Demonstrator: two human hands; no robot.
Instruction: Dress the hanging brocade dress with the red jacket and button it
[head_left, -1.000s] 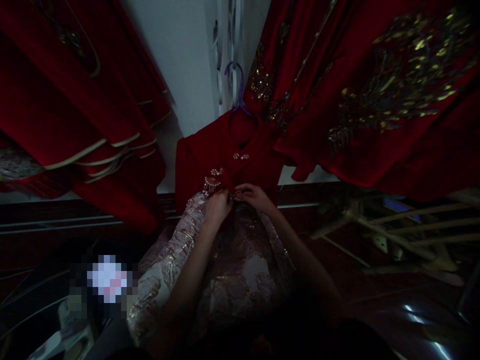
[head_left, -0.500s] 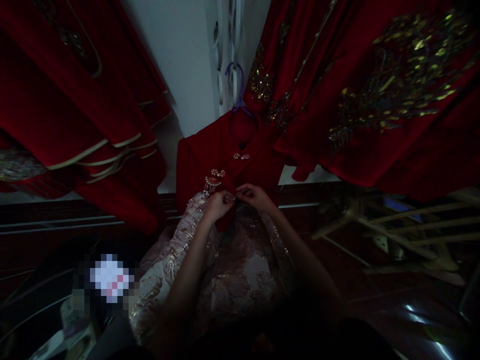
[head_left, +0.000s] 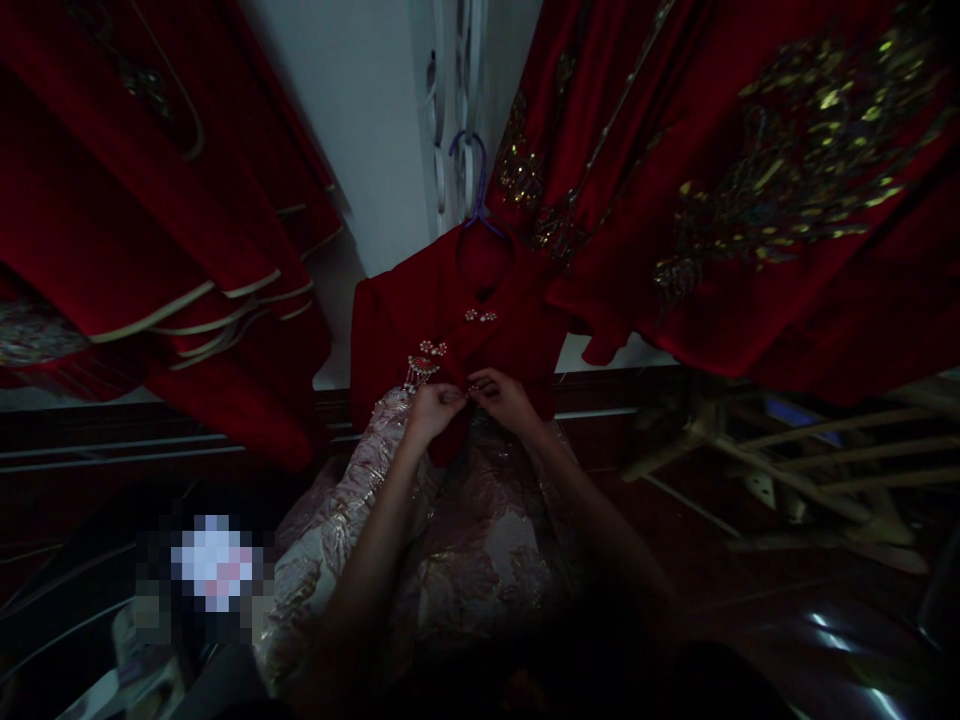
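A red jacket [head_left: 412, 305] with a stand-up collar hangs from a purple hanger [head_left: 478, 185] in front of me. Beaded ornaments [head_left: 433, 349] sit on its chest, with another pair of beaded buttons [head_left: 480, 315] higher up near the neck. At the jacket's lower front, my left hand [head_left: 436, 408] pinches with thumb and fingers. Close beside it my right hand [head_left: 506, 397] pinches too, the fingertips of both nearly meeting over a small beaded button. Its exact fastening is too dark and small to make out. Below the hands spreads a pale pink brocade skirt [head_left: 465, 560].
Red garments [head_left: 247, 220] with light piping hang at left. A red gown [head_left: 637, 280] with gold sequins hangs at right. Below it stands a wooden rack [head_left: 787, 450]. A white lattice [head_left: 465, 90] rises behind the hanger. A blurred bright patch [head_left: 216, 562] lies lower left.
The view has shifted very slightly. Both hands stay pinched at the same spot on the jacket's front, their fingers only slightly moved.
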